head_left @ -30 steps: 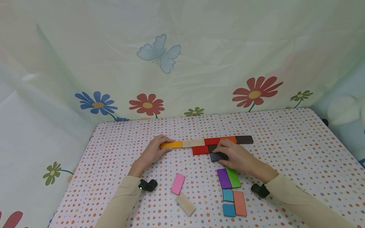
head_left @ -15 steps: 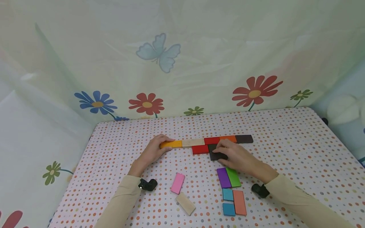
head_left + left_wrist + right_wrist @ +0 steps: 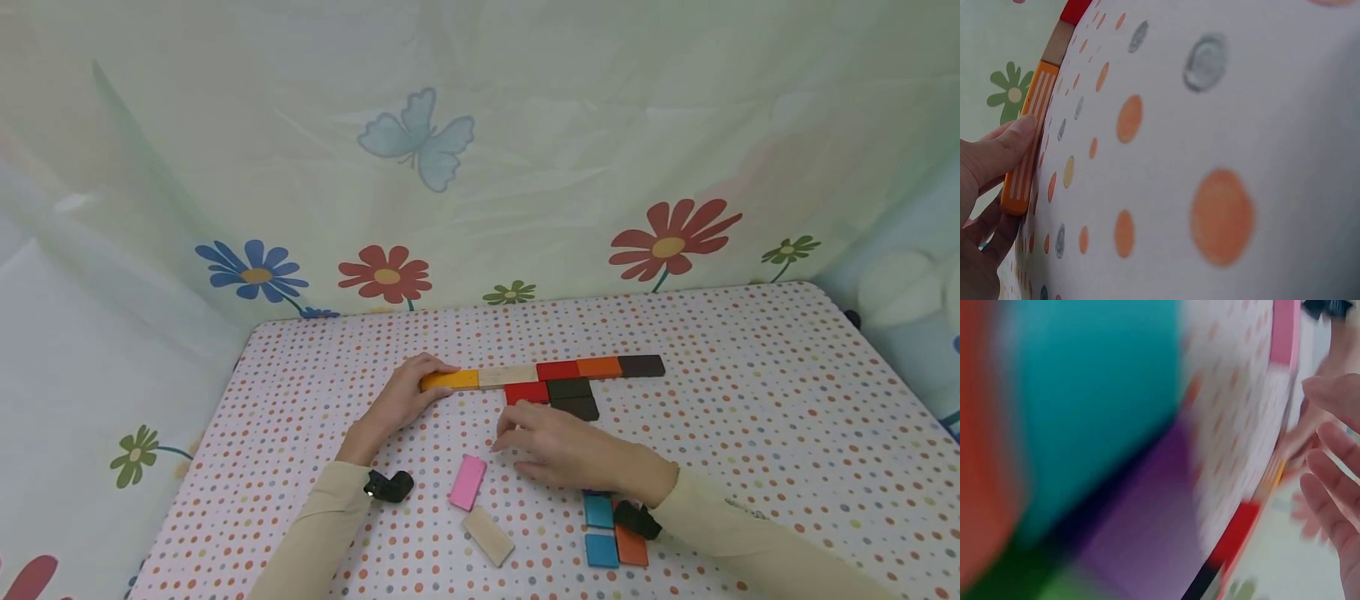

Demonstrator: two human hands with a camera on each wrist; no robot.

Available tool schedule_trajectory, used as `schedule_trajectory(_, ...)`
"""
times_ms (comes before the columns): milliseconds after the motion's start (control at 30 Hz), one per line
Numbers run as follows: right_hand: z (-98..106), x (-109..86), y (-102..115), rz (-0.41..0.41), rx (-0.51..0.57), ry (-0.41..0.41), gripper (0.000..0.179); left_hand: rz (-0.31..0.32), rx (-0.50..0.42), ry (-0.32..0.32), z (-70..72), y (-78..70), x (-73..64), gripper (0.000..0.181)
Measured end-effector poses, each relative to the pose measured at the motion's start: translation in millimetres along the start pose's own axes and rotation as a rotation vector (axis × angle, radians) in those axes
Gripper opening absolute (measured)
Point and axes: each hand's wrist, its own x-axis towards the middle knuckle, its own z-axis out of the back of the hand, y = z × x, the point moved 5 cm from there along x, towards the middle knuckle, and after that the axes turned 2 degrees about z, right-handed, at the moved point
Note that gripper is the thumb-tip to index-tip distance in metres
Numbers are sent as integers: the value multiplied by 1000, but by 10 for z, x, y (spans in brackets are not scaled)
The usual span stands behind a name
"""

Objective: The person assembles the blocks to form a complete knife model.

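Observation:
My left hand (image 3: 399, 402) grips the left end of a yellow wooden block (image 3: 462, 380), its thumb on the grooved side in the left wrist view. Rightward from there runs a row: a plain wooden block (image 3: 507, 377), a red one (image 3: 557, 370), an orange one (image 3: 598, 367) and a black one (image 3: 641, 366). Under the row's middle lie another red block (image 3: 527, 392) and a black block (image 3: 568, 388), with a second black block (image 3: 575, 407) below. My right hand (image 3: 566, 450) holds nothing, its fingers loosely bent over the cloth just in front of these.
Nearer me lie a pink block (image 3: 468, 482) and a loose plain block (image 3: 488, 536). Two blue blocks (image 3: 602, 551) and a coral block (image 3: 631, 546) sit below my right wrist. The purple block (image 3: 1141, 537) and green block (image 3: 1010, 581) are mostly hidden by that arm in the head view.
My right hand has let go of the lower black block, now against the one above it, and moved left and toward me. The left hand stays on the yellow block.

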Motion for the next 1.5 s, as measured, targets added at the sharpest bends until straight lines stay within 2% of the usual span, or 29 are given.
schedule_trajectory(167, -187, 193, 241, 80, 27, 136, 32, -11, -10, -7, -20, -29, -3, 32)
schedule_trajectory(300, -287, 270, 314, 84, 44, 222, 32, 7, -17, 3, -45, -33, -8, 31)
schedule_trajectory(500, -351, 341, 307, 85, 54, 236, 30, 5, -8, 15, -47, -20, -4, 32)
schedule_trajectory(700, -429, 432, 338, 110, 46, 245, 23, 8, 10, -5, 7, 3, -34, 31)
schedule_trajectory(933, -419, 345, 298, 40, 28, 277, 22, -6, 1, 7, -30, -24, -8, 32)
schedule_trajectory(1233, -224, 275, 187, -35, 57, 256, 24, 11, 21, -3, 8, -17, 1, 33)
schedule_trajectory(1367, -64, 226, 90, -75, 45, 178, 24, 21, 22, -8, 5, -2, 8, 33)
schedule_trajectory(1500, 83, 123, -68, -171, 35, 75, 25, 14, 25, -4, -6, -6, 4, 34)
